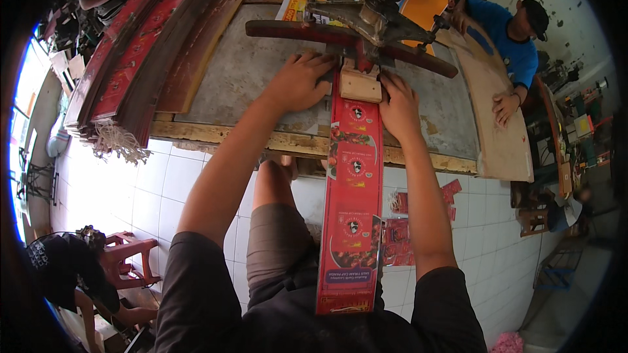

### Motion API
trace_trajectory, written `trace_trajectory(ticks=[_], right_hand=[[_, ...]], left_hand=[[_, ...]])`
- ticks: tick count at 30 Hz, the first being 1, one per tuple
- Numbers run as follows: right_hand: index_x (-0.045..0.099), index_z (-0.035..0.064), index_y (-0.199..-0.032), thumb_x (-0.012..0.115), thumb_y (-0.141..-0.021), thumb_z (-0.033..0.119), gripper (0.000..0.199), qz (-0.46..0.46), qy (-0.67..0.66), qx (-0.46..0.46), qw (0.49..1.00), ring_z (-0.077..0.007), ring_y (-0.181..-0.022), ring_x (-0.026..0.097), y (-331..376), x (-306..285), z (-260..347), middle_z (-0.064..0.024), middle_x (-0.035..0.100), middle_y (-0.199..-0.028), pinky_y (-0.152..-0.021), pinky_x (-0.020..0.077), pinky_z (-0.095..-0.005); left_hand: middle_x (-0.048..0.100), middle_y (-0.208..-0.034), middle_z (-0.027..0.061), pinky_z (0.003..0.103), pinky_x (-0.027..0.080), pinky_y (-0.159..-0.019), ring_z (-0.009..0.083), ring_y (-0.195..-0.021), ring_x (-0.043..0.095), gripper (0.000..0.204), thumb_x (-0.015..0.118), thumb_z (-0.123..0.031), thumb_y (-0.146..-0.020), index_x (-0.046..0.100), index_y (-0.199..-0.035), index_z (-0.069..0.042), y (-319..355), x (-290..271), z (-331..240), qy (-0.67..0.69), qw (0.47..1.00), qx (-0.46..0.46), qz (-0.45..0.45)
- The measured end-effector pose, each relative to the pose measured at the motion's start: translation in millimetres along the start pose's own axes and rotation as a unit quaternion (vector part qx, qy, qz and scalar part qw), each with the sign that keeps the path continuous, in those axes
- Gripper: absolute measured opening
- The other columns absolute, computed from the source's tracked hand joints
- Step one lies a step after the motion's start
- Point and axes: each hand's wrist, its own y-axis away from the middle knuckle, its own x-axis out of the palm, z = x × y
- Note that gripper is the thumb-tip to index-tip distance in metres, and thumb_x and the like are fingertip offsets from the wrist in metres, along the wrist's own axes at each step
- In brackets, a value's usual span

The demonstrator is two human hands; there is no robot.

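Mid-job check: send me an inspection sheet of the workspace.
Surface: worn grey worktop with a wooden front edge.
Job's things: long red printed strip, running beneath a wooden block near a curved bar; near end overhangs the worktop.
Clutter: stacked red strips with loose strings, left; red pieces on the floor.
Grips: left grip lies open left of the strip; right grip beside the block, contact unclear.
Cables: nothing seen.
Surroundings: person in blue at a board, right; person in black near a red stool, lower left.
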Motion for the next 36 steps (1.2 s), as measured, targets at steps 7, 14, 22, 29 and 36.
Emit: trace_trajectory(ticks=[7, 14, 22, 29, 36], right_hand=[[0.073, 0.0069, -0.136, 0.063, -0.106, 0.015, 0.032, -0.039, -0.031, -0.002, 0.999, -0.0338, -0.133, 0.064, 1.4, -6.0, 1.5, -0.0113, 0.071, -0.141, -0.113, 0.0479, -0.0479], [0.071, 0.0027, -0.120, 0.073, -0.106, 0.019, 0.022, -0.071, -0.218, -0.069, 0.971, -0.0382, -0.110, 0.073, 10.5, -37.8, 31.3, -0.0154, 0.071, -0.123, -0.091, 0.0588, -0.0456], [0.070, 0.0014, -0.117, 0.088, -0.092, 0.013, 0.032, -0.036, -0.238, -0.089, 0.967, -0.0361, -0.115, 0.072, 38.3, -52.0, 27.8, -0.0136, 0.073, -0.125, -0.097, 0.0578, -0.0432], [0.072, 0.0052, -0.117, 0.086, -0.093, 0.007, 0.028, -0.060, -0.217, -0.048, 0.973, -0.0313, -0.117, 0.072, 121.0, -121.8, -33.0, -0.0113, 0.074, -0.127, -0.104, 0.0554, -0.0427], [0.069, 0.0033, -0.121, 0.075, -0.109, 0.022, 0.023, -0.176, -0.088, 0.151, 0.969, -0.0245, -0.104, 0.072, 114.0, -153.2, -216.0, -0.0112, 0.074, -0.115, -0.099, 0.0560, -0.0382]], left_hand=[[0.061, -0.158, 0.0194, 0.054, 0.040, -0.124, 0.0397, -0.150, 0.052, 0.058, 0.058, -0.026, -0.098, 0.063, -0.151, -0.003, 9.1, 4.0, -3.6, -0.041, 0.998, -0.009, -0.041], [0.068, -0.148, 0.0151, 0.052, 0.044, -0.119, 0.0344, -0.141, 0.061, 0.040, 0.068, -0.018, -0.098, 0.072, -0.135, -0.005, 44.1, -15.7, -40.8, 0.015, 0.997, -0.017, -0.073], [0.065, -0.153, 0.0133, 0.054, 0.040, -0.123, 0.0370, -0.144, 0.058, 0.048, 0.070, -0.018, -0.098, 0.068, -0.145, -0.008, 120.2, -31.0, -75.5, 0.017, 0.984, -0.083, -0.159], [0.050, -0.170, 0.0146, 0.057, 0.023, -0.134, 0.0390, -0.163, 0.037, 0.063, 0.066, -0.016, -0.097, 0.055, -0.159, -0.010, 239.7, -29.1, -52.8, -0.143, 0.953, -0.181, -0.196], [0.046, -0.171, 0.0213, 0.064, 0.016, -0.135, 0.0473, -0.162, 0.035, 0.062, 0.062, -0.024, -0.102, 0.049, -0.160, -0.007, 236.9, 17.6, -25.9, -0.155, 0.925, -0.149, -0.312]])
